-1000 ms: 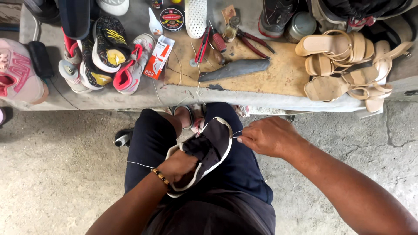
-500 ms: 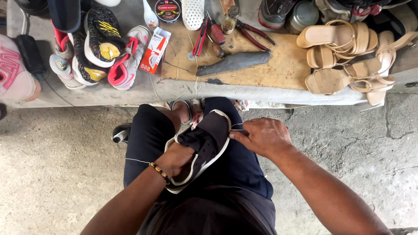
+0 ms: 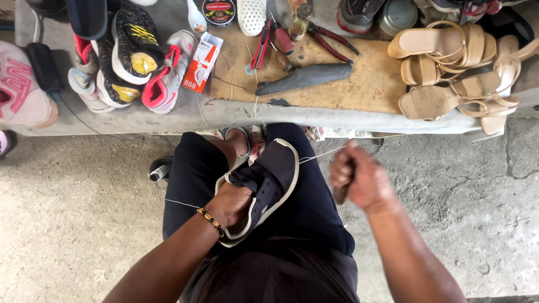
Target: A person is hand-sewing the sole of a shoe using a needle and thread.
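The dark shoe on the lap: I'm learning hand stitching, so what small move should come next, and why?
Probably keep drawing the right hand outward until the stitch seats. The thread already runs taut from the dark shoe sole edge to that closed fist, while the left hand grips the shoe on the lap.

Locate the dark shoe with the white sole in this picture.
In the head view, the dark shoe sits centre frame on the person's lap, gripped by the left hand.
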